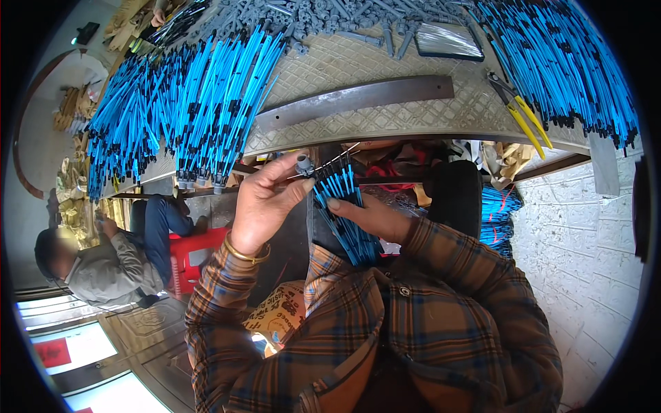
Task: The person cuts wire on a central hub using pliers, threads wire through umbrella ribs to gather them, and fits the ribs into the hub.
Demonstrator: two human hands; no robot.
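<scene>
My left hand [265, 199] is closed, pinching a grey plastic fitting [303, 164] with a round opening between thumb and fingers. A thin rod runs from beside the fitting up to the right. My right hand [375, 219] is wrapped round a bundle of thin blue rods with black ends [335, 184], its thumb across the front. The bundle slants over my lap, its upper ends close to the grey fitting. Whether the fitting touches any rod of the bundle, I cannot tell.
On the patterned table [310, 76] lie a flat metal bar [358, 98], yellow-handled pliers [520, 113], a pile of grey plastic parts [330, 15] and a dark tray [449, 41]. Blue rods [220, 103] hang over the left edge, more [558, 62] at right. A person [110, 261] sits at left.
</scene>
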